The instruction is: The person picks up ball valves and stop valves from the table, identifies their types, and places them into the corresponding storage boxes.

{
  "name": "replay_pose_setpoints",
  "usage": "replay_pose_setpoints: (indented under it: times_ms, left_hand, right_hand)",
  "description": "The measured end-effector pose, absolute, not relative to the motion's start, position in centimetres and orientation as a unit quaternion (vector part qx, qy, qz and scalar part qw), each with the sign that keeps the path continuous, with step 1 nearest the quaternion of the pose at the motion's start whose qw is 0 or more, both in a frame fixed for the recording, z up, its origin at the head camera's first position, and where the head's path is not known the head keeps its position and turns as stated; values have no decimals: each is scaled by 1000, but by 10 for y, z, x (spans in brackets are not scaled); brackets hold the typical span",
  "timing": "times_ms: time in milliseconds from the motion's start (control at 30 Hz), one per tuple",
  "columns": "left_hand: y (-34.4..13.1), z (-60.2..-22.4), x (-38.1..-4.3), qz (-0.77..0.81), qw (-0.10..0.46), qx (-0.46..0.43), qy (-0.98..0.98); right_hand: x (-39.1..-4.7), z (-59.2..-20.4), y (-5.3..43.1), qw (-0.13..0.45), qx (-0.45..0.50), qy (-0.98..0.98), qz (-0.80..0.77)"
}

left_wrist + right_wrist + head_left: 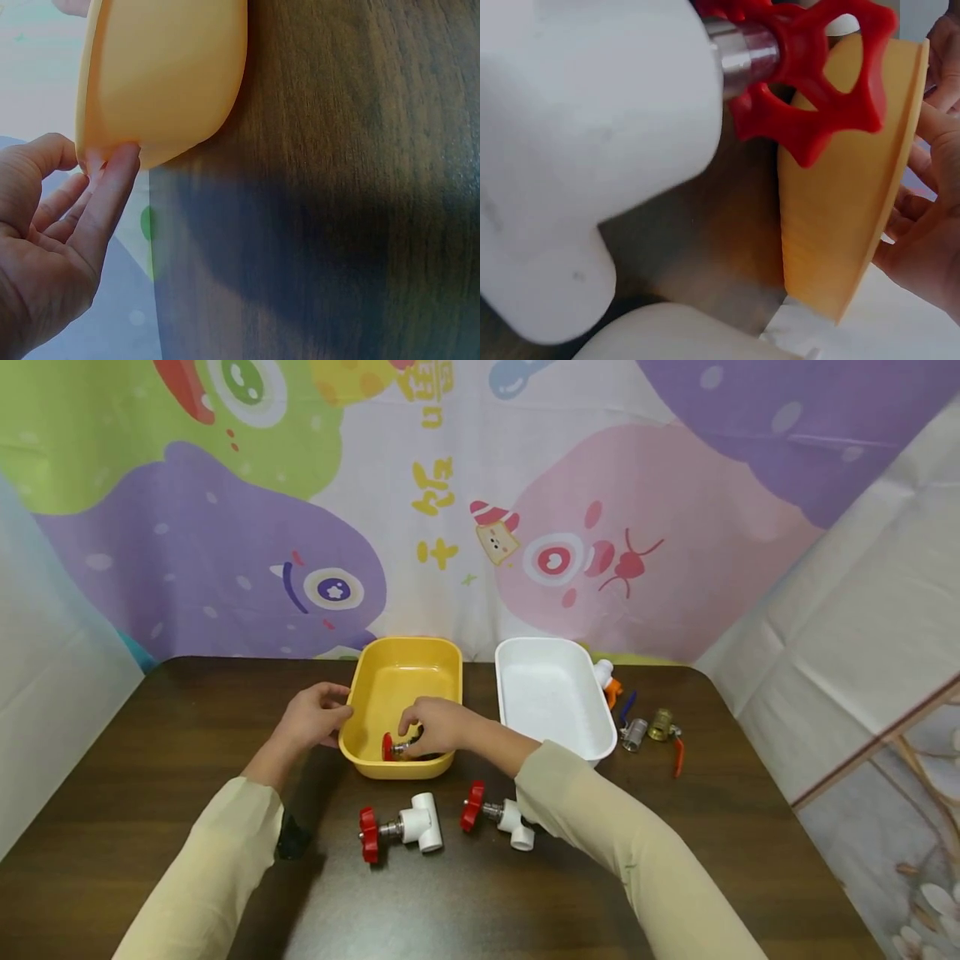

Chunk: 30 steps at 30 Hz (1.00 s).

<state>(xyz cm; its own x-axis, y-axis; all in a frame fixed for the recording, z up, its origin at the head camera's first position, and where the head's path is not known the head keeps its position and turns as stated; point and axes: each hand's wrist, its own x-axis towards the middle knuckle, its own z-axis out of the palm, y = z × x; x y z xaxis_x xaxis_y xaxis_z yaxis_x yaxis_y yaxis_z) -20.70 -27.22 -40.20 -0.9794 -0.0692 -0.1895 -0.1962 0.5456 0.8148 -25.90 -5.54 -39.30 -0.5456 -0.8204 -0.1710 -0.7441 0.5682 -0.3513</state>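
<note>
Holds both arms (pixel 622 843) out ahead, pinches with the left hand (pixel 311 718), and there, slants the right hand (pixel 442 725) inward, fingers (pixel 409 718) curled downward!

Tabletop (pixel 480 902): dark wood grain | behind: cartoon-print backdrop (pixel 450 610), purple/green/pink figures | right: pale side cloth (pixel 840 652), blossoms (pixel 939 900) printed low

At centre frame, the yellow tray (pixel 393 687) looks like smooth, faintly glossy plastic; lower centre, red handwheels (pixel 368 835) look plastic, their stems (pixel 392 829) shiny metal. The wood-grained tabletop (pixel 187 735) has a soft sheen.
</note>
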Motion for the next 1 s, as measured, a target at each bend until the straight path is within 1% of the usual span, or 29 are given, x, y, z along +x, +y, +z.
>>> replay_pose_setpoints:
  times_ms: [400, 733, 1000]
  left_hand:
    - [-270, -399, -207, 461, 76, -84, 880]
    - [-269, -400, -207, 453, 78, -89, 883]
    - [-269, -400, -208, 457, 80, -88, 882]
  right_hand:
    - [-254, -373, -34, 137, -446, 862, -196]
    - [-246, -361, -15, 123, -413, 872, -234]
    - [-242, -358, 2, 86, -400, 880, -241]
